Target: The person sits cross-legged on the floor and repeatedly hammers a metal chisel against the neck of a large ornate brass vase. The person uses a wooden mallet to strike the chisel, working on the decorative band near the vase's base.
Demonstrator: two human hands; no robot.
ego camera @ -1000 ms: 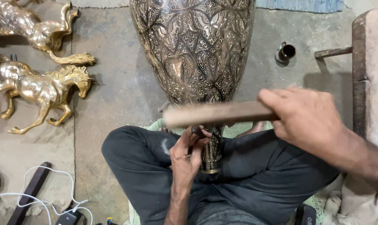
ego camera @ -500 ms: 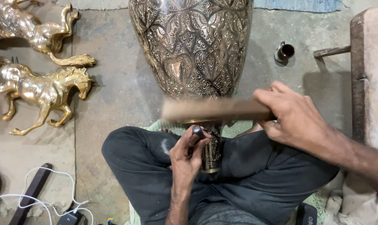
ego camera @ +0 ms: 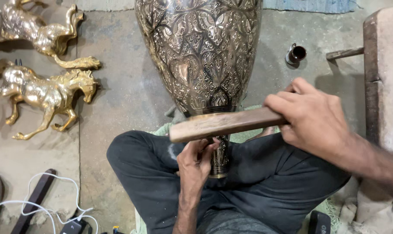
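Note:
A large engraved brass vase (ego camera: pixel 201 56) lies across my lap, its narrow foot (ego camera: pixel 220 160) resting between my crossed legs in dark trousers. My right hand (ego camera: pixel 313 119) is shut on a flat wooden stick (ego camera: pixel 222 123), held level across the vase just above its foot. Under the stick, my left hand (ego camera: pixel 196 160) is closed against the vase's stem; a small tool may be in its fingers, but the stick hides it.
Two golden horse figures (ego camera: pixel 49 93) (ego camera: pixel 40 34) lie on the concrete floor at left. A small dark metal cup (ego camera: pixel 296 54) stands at upper right, beside a wooden bench (ego camera: pixel 385 73). White cables (ego camera: pixel 44 203) and a dark bar (ego camera: pixel 31 199) lie at lower left.
The wooden stick in my right hand has bobbed slightly over the vase's foot, dropping then rising. My left hand stays at the stem.

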